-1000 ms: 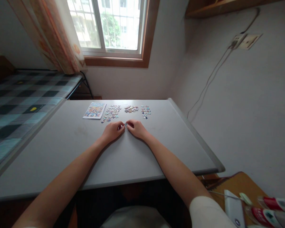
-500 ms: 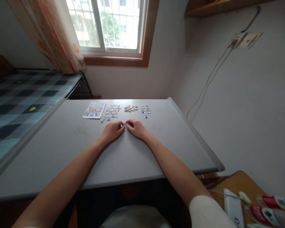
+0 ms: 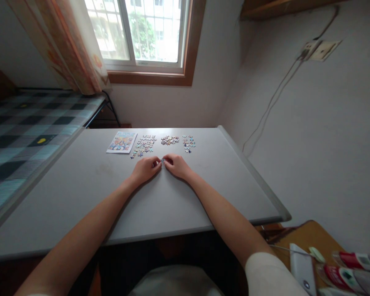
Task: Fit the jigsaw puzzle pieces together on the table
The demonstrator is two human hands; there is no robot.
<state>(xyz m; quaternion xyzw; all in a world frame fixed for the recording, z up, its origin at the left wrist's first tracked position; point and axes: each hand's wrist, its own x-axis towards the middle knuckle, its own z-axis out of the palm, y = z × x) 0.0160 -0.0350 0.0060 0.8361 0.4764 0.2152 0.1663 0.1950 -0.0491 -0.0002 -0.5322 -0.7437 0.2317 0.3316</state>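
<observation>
My left hand (image 3: 147,168) and my right hand (image 3: 176,165) rest near each other on the grey-white table (image 3: 160,205). Both have their fingers pinched at small puzzle pieces (image 3: 163,160) between them; the fingertips partly hide these. Beyond my left hand lie loose puzzle pieces in rows (image 3: 145,144). A dense pile of pieces (image 3: 170,140) sits past the gap between my hands, and a smaller group (image 3: 189,144) is to its right. The printed picture sheet (image 3: 122,142) lies flat at the left of the pieces.
A wooden stool (image 3: 314,234) at the lower right holds a white device (image 3: 302,267) and red-labelled bottles (image 3: 342,277). The bed (image 3: 49,123) stands at the left, below a curtain (image 3: 77,49). A wall runs along the right, with a hanging cable (image 3: 267,109).
The camera view has shifted very slightly. Both hands keep practically the same place and pinch.
</observation>
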